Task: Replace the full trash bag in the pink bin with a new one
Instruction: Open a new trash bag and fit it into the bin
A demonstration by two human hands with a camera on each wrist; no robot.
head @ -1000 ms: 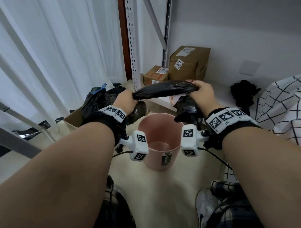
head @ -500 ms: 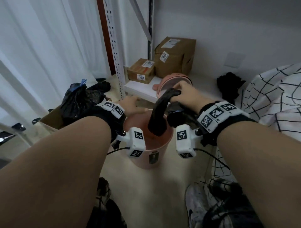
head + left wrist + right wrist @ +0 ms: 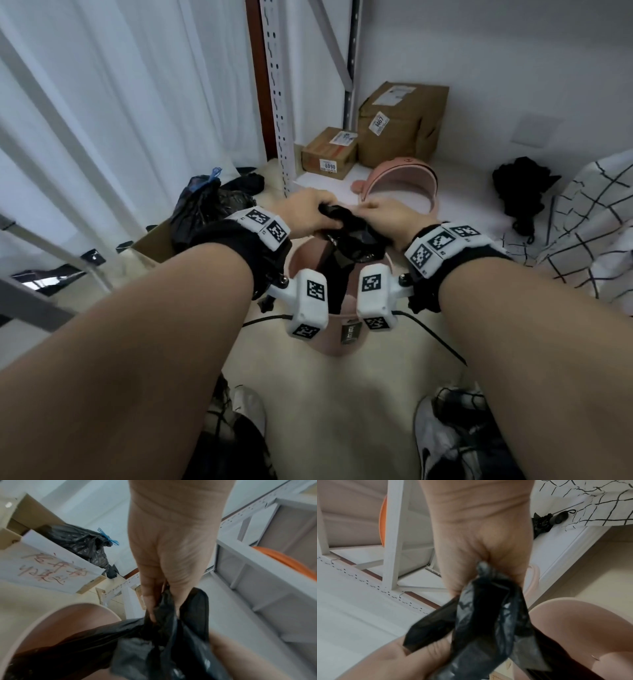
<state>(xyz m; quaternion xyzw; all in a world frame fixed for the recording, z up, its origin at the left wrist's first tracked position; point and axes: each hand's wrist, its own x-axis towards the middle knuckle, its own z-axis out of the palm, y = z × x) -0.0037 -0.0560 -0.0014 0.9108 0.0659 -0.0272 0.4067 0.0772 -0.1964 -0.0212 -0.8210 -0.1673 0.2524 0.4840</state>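
The pink bin (image 3: 337, 347) stands on the floor below my wrists. Both hands meet just above its mouth and grip the bunched top of a new black trash bag (image 3: 349, 236), whose lower part hangs down into the bin. My left hand (image 3: 308, 214) pinches the bag's left side, seen close in the left wrist view as black bag (image 3: 173, 628) over the bin's rim (image 3: 56, 609). My right hand (image 3: 387, 219) grips the right side, with crumpled bag (image 3: 488, 615) in its fingers. The full, tied black bag (image 3: 205, 209) with a blue tie sits in a cardboard box at left.
The bin's pink lid (image 3: 400, 185) lies on a low white shelf behind. Two cardboard boxes (image 3: 400, 123) stand at the back wall by a metal rack post (image 3: 277, 102). A black umbrella (image 3: 520, 192) and checked cloth (image 3: 596, 222) lie right. My shoes (image 3: 442, 442) are near the bin.
My left hand has come back to the bag and both hands now hold its top together over the bin. Earlier the bag was stretched between them, then hung from the right hand alone.
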